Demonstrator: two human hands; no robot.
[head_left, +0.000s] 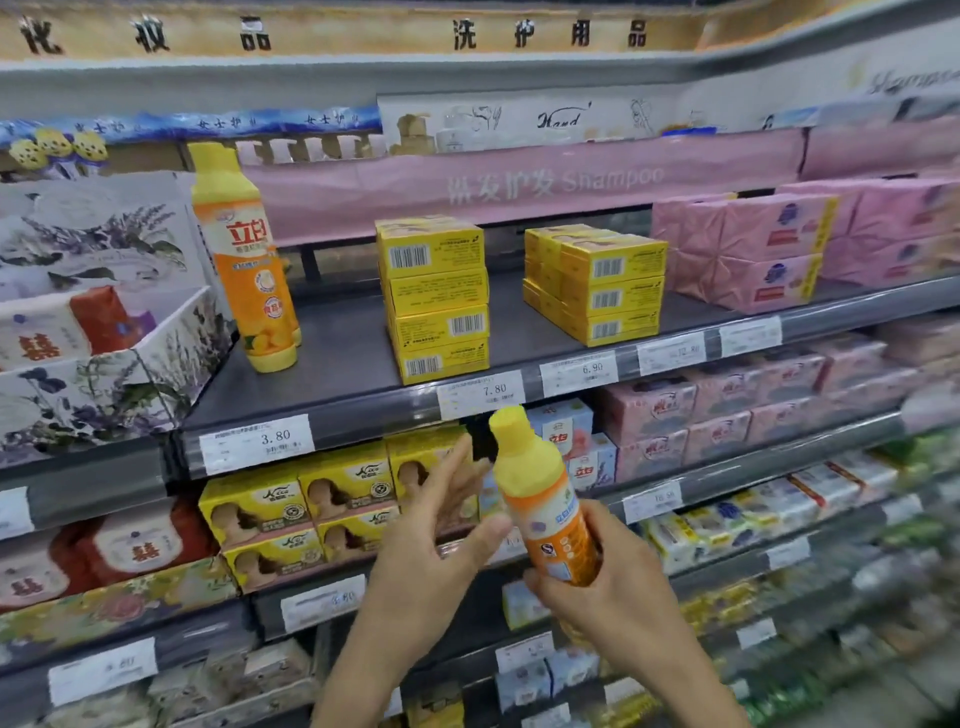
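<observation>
Orange detergent bottle (249, 260) stands upright on the grey shelf (337, 332) at 10 o'clock. Stack of four yellow boxes (439, 306) sits at centre, barcodes facing out. A second yellow stack (597, 286) is at its 3 o'clock, apart from it. Pink wrapped packs (769, 249) at 2 o'clock. Floral display carton (104, 374) at 9 o'clock. Price tags (257, 441) run along the shelf edge: 3.80, 7.80, 6.90. Yellow soap boxes (301, 509) on the lower shelf at 8 o'clock. Pink shampoo banner (519, 182) at 12 o'clock.

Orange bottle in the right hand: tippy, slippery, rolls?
Probably tippy upright: the orange bottle is tall and narrow, like the twin bottle on the shelf. Round body, so it likely rolls if laid down. Glossy label suggests some slip; the right hand wraps its lower half.
</observation>
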